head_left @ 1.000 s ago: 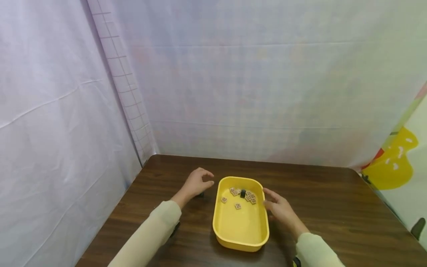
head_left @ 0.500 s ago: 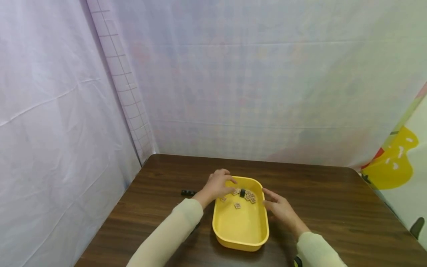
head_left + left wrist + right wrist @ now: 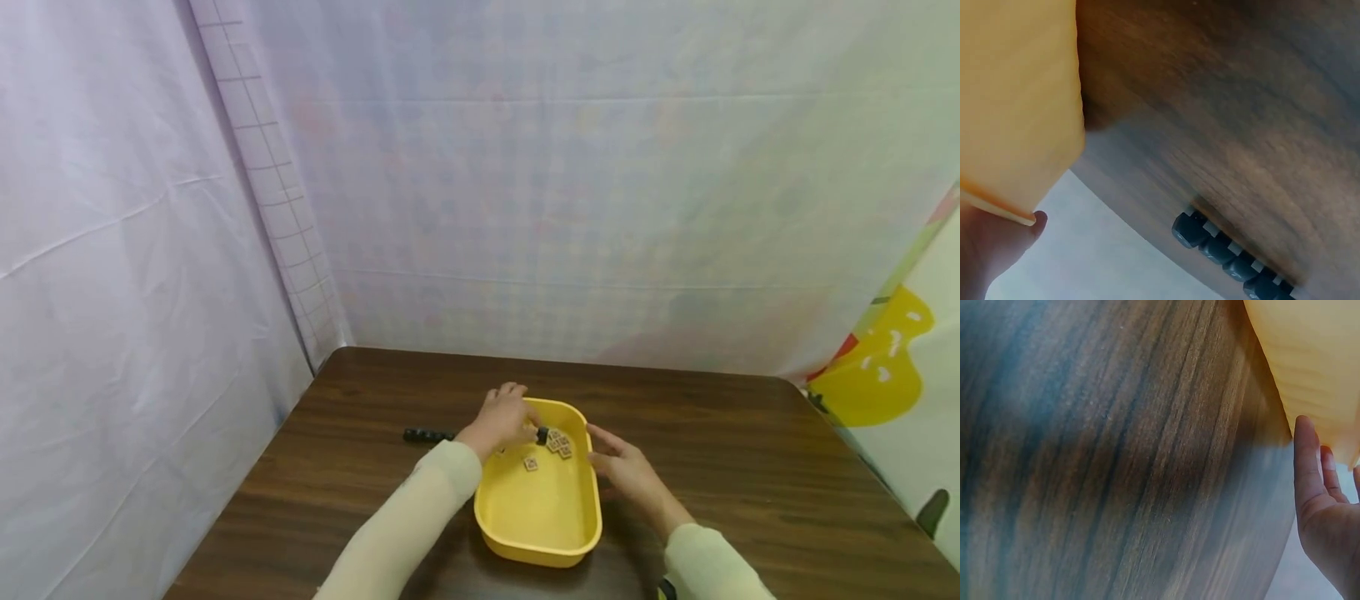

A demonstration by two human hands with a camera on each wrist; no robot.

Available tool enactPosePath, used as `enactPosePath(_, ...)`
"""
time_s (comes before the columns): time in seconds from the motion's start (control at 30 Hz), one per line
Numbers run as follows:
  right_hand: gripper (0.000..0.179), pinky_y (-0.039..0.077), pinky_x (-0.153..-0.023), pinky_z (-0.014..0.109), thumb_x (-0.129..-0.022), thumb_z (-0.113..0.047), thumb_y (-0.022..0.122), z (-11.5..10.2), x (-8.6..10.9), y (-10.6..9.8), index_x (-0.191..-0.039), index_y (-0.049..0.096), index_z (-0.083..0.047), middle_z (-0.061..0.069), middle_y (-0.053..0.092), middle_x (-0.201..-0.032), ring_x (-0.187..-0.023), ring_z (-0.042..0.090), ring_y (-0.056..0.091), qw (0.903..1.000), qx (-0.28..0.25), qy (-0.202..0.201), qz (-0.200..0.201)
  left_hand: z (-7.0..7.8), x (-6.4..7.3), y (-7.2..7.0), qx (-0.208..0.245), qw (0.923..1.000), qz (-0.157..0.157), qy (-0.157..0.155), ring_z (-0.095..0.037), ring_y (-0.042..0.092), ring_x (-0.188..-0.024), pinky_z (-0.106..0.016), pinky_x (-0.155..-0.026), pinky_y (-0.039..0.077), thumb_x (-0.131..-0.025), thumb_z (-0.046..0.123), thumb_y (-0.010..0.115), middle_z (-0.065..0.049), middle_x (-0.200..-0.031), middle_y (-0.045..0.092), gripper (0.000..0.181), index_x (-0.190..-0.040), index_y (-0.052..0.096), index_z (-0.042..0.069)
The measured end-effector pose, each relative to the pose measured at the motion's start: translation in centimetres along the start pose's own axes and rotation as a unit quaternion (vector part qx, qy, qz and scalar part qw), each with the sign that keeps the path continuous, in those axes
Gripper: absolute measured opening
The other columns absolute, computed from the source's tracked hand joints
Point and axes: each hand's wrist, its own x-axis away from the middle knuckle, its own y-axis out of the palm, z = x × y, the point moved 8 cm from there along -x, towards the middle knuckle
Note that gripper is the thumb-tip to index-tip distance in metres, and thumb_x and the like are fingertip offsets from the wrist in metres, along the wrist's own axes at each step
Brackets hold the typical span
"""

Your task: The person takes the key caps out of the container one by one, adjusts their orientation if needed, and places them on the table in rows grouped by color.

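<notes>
A yellow tray (image 3: 537,508) stands on the table. My left hand (image 3: 504,419) reaches over its far left rim, fingers down inside; what they touch is hidden. In the left wrist view that hand (image 3: 991,247) shows only partly behind the tray's rim. My right hand (image 3: 628,471) rests its fairly straight fingers along the tray's right side, also seen in the right wrist view. Inside the tray, several small square light tiles with dark marks (image 3: 558,444) cluster at the far right, beside a small black piece (image 3: 542,435). One tile (image 3: 531,463) lies apart, nearer the middle.
A row of black rounded blocks (image 3: 1232,256) lies on the dark wood table (image 3: 720,467), left of the tray. Light curtains (image 3: 525,208) hang behind the table and along its left side. At the right is cloth with a yellow print (image 3: 870,383).
My left hand has moved right, from beside the tray to over its far left part, uncovering the black row on the table. The right hand has stayed at the tray's right side.
</notes>
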Motion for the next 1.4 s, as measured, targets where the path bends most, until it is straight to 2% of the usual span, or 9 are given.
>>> enactPosePath(0.13,0.055,0.057,-0.074,0.051,-0.101,-0.010,0.051,-0.1,0.1,0.2,-0.153,0.035,-0.006,0.029,0.054,-0.129,-0.112,0.044,0.059,0.9999,-0.015,0.000,-0.004,0.3,0.1,0.4,-0.032,0.9990,-0.027,0.017,-0.026,0.015,-0.149,-0.046,-0.118,0.017,-0.091,0.039,0.072,-0.003,-0.161,0.027,0.022,-0.112,0.075,0.034)
enactPosePath(0.23,0.055,0.057,-0.075,0.051,-0.101,-0.009,0.050,0.0,0.1,0.2,-0.154,0.034,-0.006,0.031,0.053,-0.131,-0.113,0.043,0.058,0.9997,-0.025,0.001,-0.004,0.5,0.1,0.5,-0.037,0.9985,-0.033,0.025,-0.025,0.013,-0.150,-0.045,-0.118,0.018,-0.091,0.040,0.072,-0.001,-0.162,0.025,0.008,-0.097,0.076,0.036)
enactPosePath(0.3,0.055,0.057,-0.075,0.051,-0.101,-0.009,0.050,0.0,0.1,0.2,-0.154,0.034,-0.006,0.031,0.052,-0.132,-0.113,0.042,0.058,0.9996,-0.029,0.002,-0.003,0.6,0.0,0.5,-0.041,0.9985,-0.028,0.025,-0.025,0.014,-0.150,-0.045,-0.118,0.019,-0.091,0.041,0.072,-0.001,-0.161,0.026,0.007,-0.093,0.075,0.036)
enactPosePath(0.5,0.056,0.057,-0.075,0.051,-0.100,-0.009,0.051,0.0,0.1,0.3,-0.153,0.035,-0.005,0.033,0.052,-0.132,-0.112,0.040,0.059,0.9994,-0.035,0.001,0.001,1.0,-0.2,1.0,-0.091,0.9953,-0.026,0.020,-0.026,0.015,-0.149,-0.046,-0.118,0.019,-0.090,0.048,0.071,-0.006,-0.161,0.026,0.030,-0.117,0.073,0.037)
enactPosePath(0.8,0.055,0.056,-0.076,0.052,-0.100,-0.008,0.050,-0.1,0.1,0.3,-0.153,0.034,-0.004,0.033,0.051,-0.133,-0.112,0.041,0.058,0.9994,-0.034,-0.001,0.000,1.2,-0.1,1.4,-0.123,0.9915,-0.028,0.030,-0.028,0.014,-0.150,-0.048,-0.118,0.019,-0.089,0.050,0.069,-0.008,-0.162,0.023,0.028,-0.114,0.074,0.037)
enactPosePath(0.97,0.055,0.057,-0.076,0.051,-0.100,-0.007,0.050,0.1,0.1,0.3,-0.153,0.034,-0.003,0.034,0.050,-0.133,-0.109,0.039,0.060,0.9991,-0.041,0.001,0.002,1.3,0.0,1.4,-0.113,0.9927,-0.027,0.031,-0.028,0.014,-0.150,-0.048,-0.118,0.018,-0.090,0.048,0.070,-0.008,-0.162,0.024,0.023,-0.109,0.075,0.037)
enactPosePath(1.13,0.055,0.056,-0.076,0.052,-0.100,-0.008,0.050,0.2,0.0,0.4,-0.153,0.034,-0.004,0.034,0.049,-0.134,-0.114,0.044,0.058,0.9992,-0.039,0.008,0.001,0.9,0.2,0.9,-0.077,0.9968,-0.014,0.016,-0.027,0.015,-0.149,-0.047,-0.118,0.020,-0.091,0.046,0.070,-0.007,-0.161,0.026,0.025,-0.114,0.074,0.036)
enactPosePath(1.27,0.056,0.056,-0.075,0.052,-0.100,-0.007,0.049,0.0,0.1,0.4,-0.153,0.033,-0.005,0.034,0.050,-0.133,-0.114,0.046,0.057,0.9993,-0.037,0.009,0.002,0.7,0.3,-0.1,-0.043,0.9987,0.024,0.013,-0.026,0.021,-0.147,-0.046,-0.116,0.023,-0.091,0.043,0.071,-0.005,-0.158,0.032,0.025,-0.114,0.075,0.033)
enactPosePath(1.4,0.055,0.056,-0.076,0.052,-0.100,-0.006,0.048,-0.2,0.2,0.4,-0.153,0.033,-0.004,0.034,0.049,-0.133,-0.114,0.046,0.058,0.9992,-0.038,0.008,0.003,0.6,0.6,-1.4,-0.006,0.9969,0.070,0.035,-0.022,0.040,-0.135,-0.040,-0.110,0.035,-0.093,0.037,0.071,-0.003,-0.144,0.047,0.025,-0.115,0.073,0.025)
